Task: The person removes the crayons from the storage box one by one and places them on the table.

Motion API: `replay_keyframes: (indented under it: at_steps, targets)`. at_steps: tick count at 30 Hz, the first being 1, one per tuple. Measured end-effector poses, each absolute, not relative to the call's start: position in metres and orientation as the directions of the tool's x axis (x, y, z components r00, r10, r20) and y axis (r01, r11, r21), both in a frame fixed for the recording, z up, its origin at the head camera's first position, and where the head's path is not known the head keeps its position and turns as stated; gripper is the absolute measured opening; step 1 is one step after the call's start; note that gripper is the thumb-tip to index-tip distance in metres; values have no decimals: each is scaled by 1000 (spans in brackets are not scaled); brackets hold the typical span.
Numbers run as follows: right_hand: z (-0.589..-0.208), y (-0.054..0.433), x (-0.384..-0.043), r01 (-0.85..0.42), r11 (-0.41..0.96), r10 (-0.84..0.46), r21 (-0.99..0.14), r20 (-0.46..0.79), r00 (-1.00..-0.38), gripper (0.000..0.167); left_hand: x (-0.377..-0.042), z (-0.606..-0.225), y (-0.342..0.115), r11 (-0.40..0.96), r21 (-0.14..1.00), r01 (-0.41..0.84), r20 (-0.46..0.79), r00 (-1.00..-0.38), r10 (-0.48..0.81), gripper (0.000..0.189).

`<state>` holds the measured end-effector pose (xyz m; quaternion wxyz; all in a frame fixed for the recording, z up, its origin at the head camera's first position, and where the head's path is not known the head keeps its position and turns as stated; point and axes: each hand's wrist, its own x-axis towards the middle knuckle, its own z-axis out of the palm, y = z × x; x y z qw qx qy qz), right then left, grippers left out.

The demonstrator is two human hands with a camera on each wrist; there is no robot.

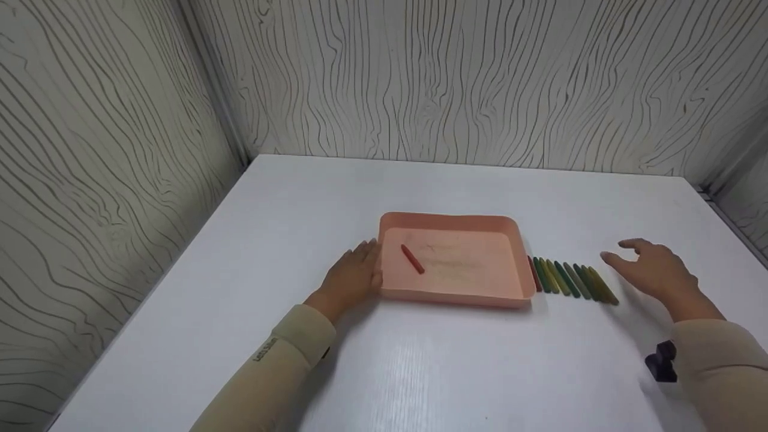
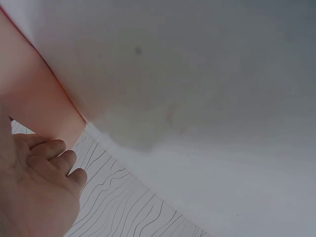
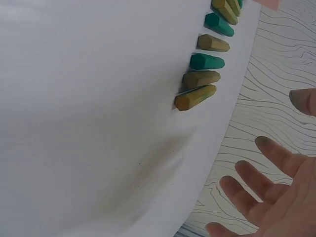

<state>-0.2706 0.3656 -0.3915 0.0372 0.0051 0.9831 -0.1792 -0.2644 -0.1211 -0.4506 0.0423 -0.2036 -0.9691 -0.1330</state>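
A pink rectangular tray lies on the white table, with one red crayon slanting across its floor. Against its left wall rests my left hand; in the left wrist view that hand has bent fingers close to the pink wall. Several green, yellowish and red crayons form a slanted row from the tray's right side. My right hand hovers to the right of this row, thumb and fingers spread and holding nothing. Angular crayon ends show in the right wrist view, apart from the fingers.
The white table reaches back to a wood-grain patterned wall. A similar panel runs along the left. A small black device is at the right sleeve. Faint marks show on the tray's floor.
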Motion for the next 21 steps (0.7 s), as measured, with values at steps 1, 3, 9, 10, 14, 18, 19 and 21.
replay_keyframes:
  at_steps: [1,3,9,10,14,18,19,21]
  targets:
    - [-390,364,-271,32,937,5,-349,-78,-997,83,-264,-450,-121,881,242,407,137,-913,384,56]
    - [-386,359,-272,47,938,24,-343,-71,-997,87,-264,-450,-121,878,243,413,141,-910,389,55]
    - [-377,345,-277,39,941,46,-337,12,-999,91,-265,-449,-121,878,247,410,127,-912,390,55]
    - [-375,342,-278,33,941,44,-336,25,-999,91,-266,-449,-121,879,249,407,124,-913,388,55]
    - [-369,329,-283,12,947,37,-320,74,-997,90,-266,-450,-121,886,239,398,116,-917,381,55]
    - [-363,311,-288,-5,953,31,-301,114,-993,88,-265,-450,-121,888,228,399,118,-917,382,55]
    - [-361,306,-289,-6,954,31,-300,119,-992,88,-265,-450,-121,888,230,398,116,-917,381,55]
    - [-359,296,-292,-10,956,29,-294,128,-991,88,-265,-450,-121,888,235,396,113,-918,380,55]
